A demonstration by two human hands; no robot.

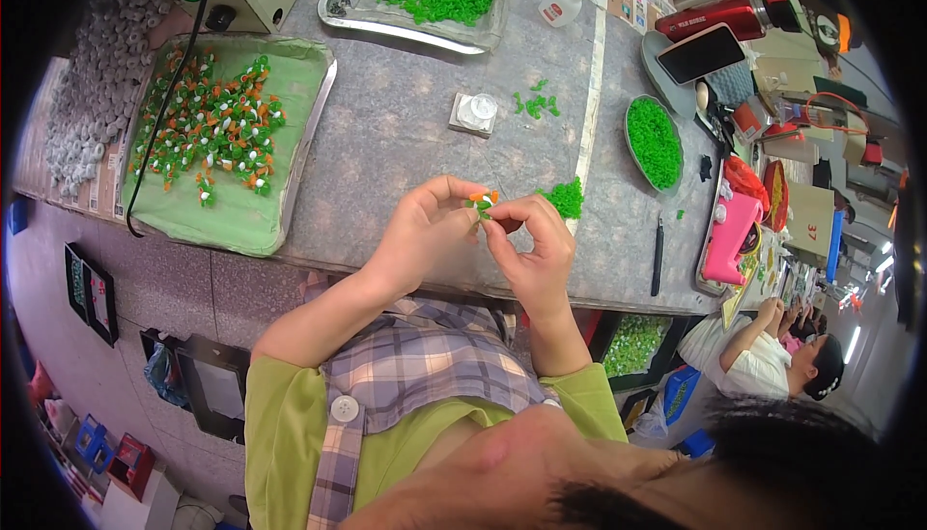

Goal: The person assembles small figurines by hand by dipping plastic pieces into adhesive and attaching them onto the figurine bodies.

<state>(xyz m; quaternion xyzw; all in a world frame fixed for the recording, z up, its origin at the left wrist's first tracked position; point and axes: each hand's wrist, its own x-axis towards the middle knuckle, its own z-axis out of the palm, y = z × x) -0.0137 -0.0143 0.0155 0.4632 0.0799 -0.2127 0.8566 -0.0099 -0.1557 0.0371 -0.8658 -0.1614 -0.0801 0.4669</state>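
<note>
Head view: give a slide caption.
Both hands hold a small orange, white and green piece above a grey table.

Our grey table (pixel 386 158) | on it we see: green-lined tray (pixel 208 226) | metal tray (pixel 410 37) | white bottle (pixel 561 9) | scattered green pieces (pixel 551 105) | green heap (pixel 567 199) | bowl (pixel 630 149) | slim black tool (pixel 659 258)

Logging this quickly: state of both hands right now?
Left hand: closed, pinching a small orange, white and green piece.
Right hand: closed on the same piece.

Bright, fairly even light fills the room around me, with white tubes (pixel 853 345) glowing at far right. The metal tray (pixel 406 35) catches a glint (a thin one, along its rim); the counter (pixel 386 144) bends toward a black border, where details soften.
</note>
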